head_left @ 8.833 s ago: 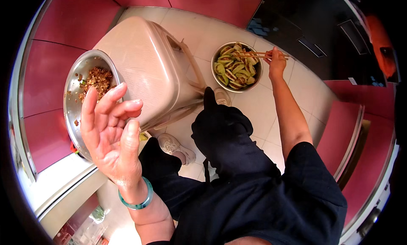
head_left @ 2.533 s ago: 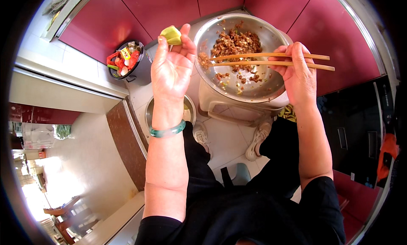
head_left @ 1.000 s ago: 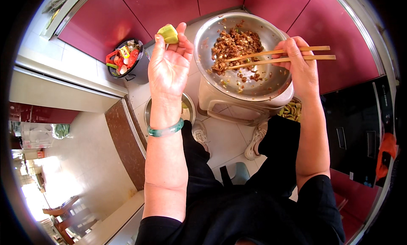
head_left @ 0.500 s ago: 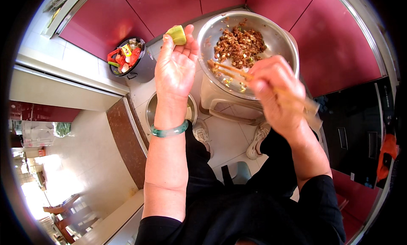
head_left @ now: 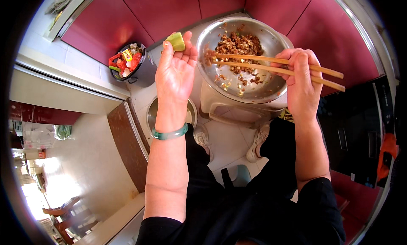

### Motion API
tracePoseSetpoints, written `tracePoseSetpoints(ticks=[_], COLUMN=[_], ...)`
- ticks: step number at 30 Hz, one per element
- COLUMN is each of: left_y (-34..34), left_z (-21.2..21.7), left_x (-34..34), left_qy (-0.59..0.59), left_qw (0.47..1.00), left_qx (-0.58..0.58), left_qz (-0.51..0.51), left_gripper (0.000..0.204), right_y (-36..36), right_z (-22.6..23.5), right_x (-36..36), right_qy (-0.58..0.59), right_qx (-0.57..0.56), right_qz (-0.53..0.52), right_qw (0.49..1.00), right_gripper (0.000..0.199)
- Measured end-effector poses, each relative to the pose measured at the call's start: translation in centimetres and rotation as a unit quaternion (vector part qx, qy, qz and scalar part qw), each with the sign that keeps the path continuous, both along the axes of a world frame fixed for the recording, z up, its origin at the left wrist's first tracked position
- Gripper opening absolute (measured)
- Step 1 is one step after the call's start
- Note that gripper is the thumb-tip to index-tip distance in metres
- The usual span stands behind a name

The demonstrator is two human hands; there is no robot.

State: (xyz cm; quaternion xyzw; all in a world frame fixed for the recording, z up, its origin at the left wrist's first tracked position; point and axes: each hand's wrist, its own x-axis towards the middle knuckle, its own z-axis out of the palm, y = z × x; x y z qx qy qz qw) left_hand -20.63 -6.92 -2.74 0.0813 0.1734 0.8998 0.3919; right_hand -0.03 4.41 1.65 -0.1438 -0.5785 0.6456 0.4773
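My left hand [head_left: 174,73], palm up with fingers curled, holds a yellow-green hollow vegetable piece, like a pepper [head_left: 176,41], at the fingertips. A green bangle [head_left: 170,132] circles that wrist. My right hand [head_left: 303,77] grips a pair of long wooden chopsticks [head_left: 254,66] lying across a large steel bowl [head_left: 275,45]. Brown minced filling [head_left: 241,45] is heaped toward the bowl's far side, with bits scattered nearer. At the bowl's left rim the chopstick tips meet a smear of filling; whether they pinch any is hard to tell.
The bowl rests on a beige stool [head_left: 237,113]. Left of it stands a waste bin [head_left: 146,71] full of scraps. Below my left wrist, a second steel basin [head_left: 151,113] sits on the tiled floor. Red cabinets [head_left: 161,12] enclose the far side, with a black appliance [head_left: 352,126] at right.
My right hand has moved up and right, drawing the chopsticks nearly level across the bowl. The bowl has shifted slightly left and nearer. My left hand barely moves and keeps the vegetable piece.
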Motion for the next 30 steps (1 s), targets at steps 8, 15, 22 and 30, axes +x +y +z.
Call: tracePoseSetpoints(ticks=[8,15,22,30], left_y=[1.0,3.4,5.1,6.0], left_z=[1.8,1.8,2.0,2.4], left_x=[2.7,5.1,7.0,7.6], left_qy=[0.096,0.086,0.089,0.051], left_qw=[0.993,0.990,0.980,0.967], left_qx=[-0.060,-0.062,-0.077,-0.087], left_qz=[0.008,-0.095,-0.163,-0.234], left_gripper=[0.029,0.027,0.034,0.031], right_y=[3.3,4.4,5.9,7.4], right_z=[1.6,2.7,1.6,0.8], right_x=[3.3,5.8,6.4,6.9], right_qy=[0.088,0.107,0.092,0.093], right_qx=[0.038,0.063,-0.018,-0.038], right_qz=[-0.023,-0.016,0.015,-0.003], right_qw=[0.995,0.992,0.995,0.995], right_gripper=[0.027,0.029,0.029,0.029])
